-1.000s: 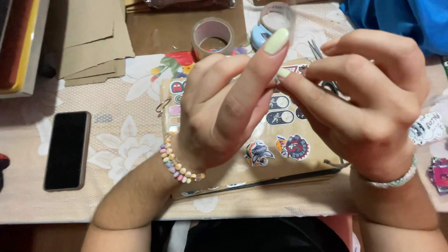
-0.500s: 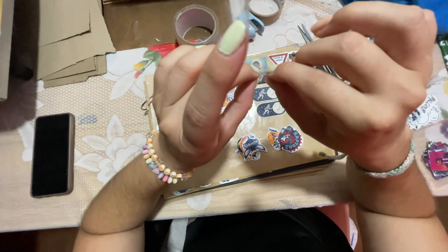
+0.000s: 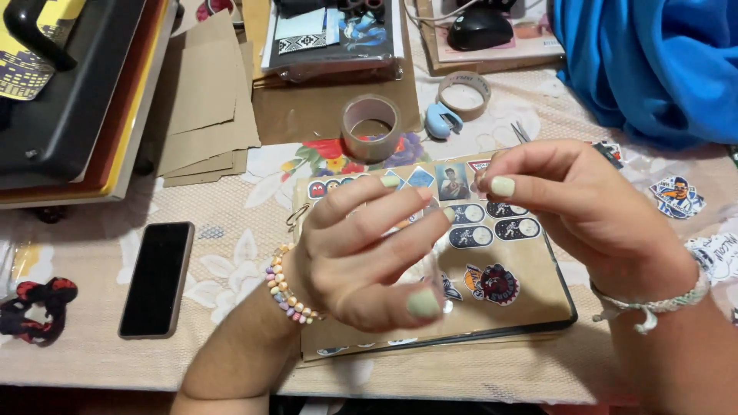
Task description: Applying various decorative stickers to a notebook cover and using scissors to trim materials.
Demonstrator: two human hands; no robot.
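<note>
Floral-patterned cloth covers the worktop (image 3: 231, 253), where both hands hover above a brown sticker-covered notebook (image 3: 492, 261). Left hand (image 3: 361, 261) has loosely curled fingers gripping nothing visible; right hand (image 3: 584, 207) pinches fingertips together, though on what I cannot tell. Farther off lie a black phone (image 3: 156, 278), then a brown tape roll (image 3: 371, 127).

- Left hand (image 3: 361, 257) is raised mid-frame, palm toward the camera, fingers curled and pointing to 2 o'clock, thumb tucked low at 5 o'clock.
- Right hand (image 3: 584, 211) hovers at 3 o'clock, fingertips pinched in a tight grip, pointing to 9 o'clock.
- Both forearms enter from 6 o'clock.
</note>
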